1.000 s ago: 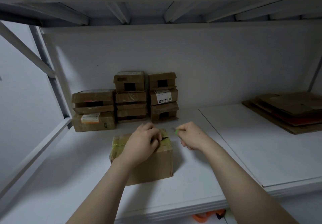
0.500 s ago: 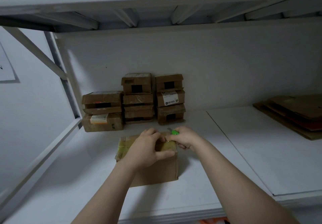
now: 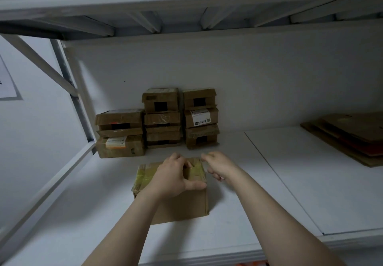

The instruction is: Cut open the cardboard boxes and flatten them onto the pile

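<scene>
Brown box [image 3: 182,205] (yellowish tape), white shelf [image 3: 290,183], brown flattened pile [image 3: 350,135].

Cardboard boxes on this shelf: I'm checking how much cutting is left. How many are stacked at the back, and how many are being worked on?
Stacked boxes at the back: 8
Box under the left hand: 1
Total: 9

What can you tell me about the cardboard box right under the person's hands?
The cardboard box is small, brown and closed, standing flat on the white shelf near its front edge. Shiny yellowish tape runs across its top and down its left end. The left hand lies over the top, thumb at the near right top edge. The right hand is at its far right corner; whether it touches is unclear. Its front face looks plain.
</scene>
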